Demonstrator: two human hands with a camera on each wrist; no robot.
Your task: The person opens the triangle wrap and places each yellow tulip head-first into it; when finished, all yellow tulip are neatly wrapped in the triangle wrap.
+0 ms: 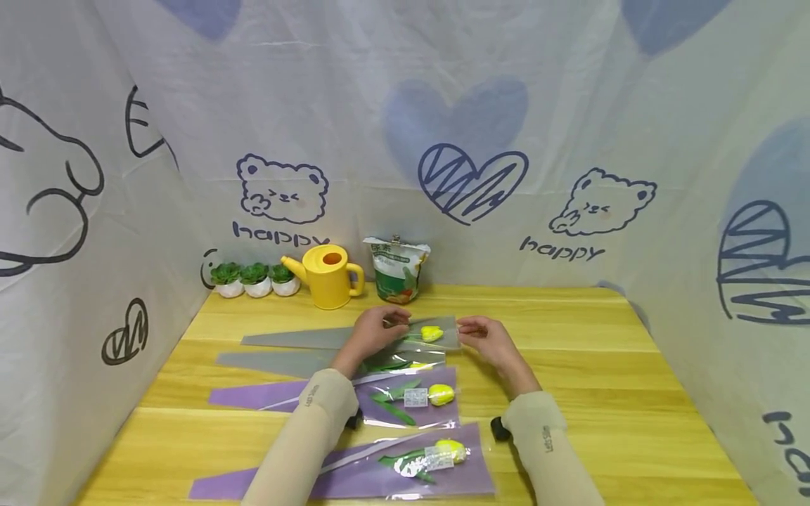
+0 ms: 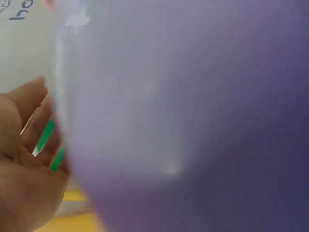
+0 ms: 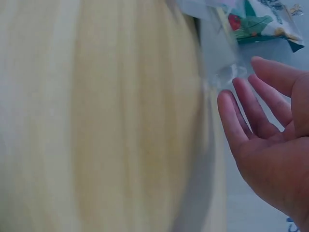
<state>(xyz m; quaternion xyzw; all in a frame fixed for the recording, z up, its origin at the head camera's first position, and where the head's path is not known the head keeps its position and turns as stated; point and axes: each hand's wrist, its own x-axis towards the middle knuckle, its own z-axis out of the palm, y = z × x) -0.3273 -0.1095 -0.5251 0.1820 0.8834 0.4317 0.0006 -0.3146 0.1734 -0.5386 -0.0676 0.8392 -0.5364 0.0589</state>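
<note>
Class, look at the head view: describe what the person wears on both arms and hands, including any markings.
Both forearms wear snug beige sleeves with small dark lettering near the cuffs. The left hand and right hand are bare, without gloves. A small black device sits under each wrist.

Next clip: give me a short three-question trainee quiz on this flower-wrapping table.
1. True or false: both hands rest on the grey cellophane sleeve holding a yellow tulip.
2. How many purple cellophane sleeves with a tulip inside lie nearer the person? A one, B two, C four.
3. What stands between the three small potted plants and the printed foil bag?

Key:
1. True: left hand and right hand touch its ends.
2. B.
3. The yellow plastic watering can.
</note>
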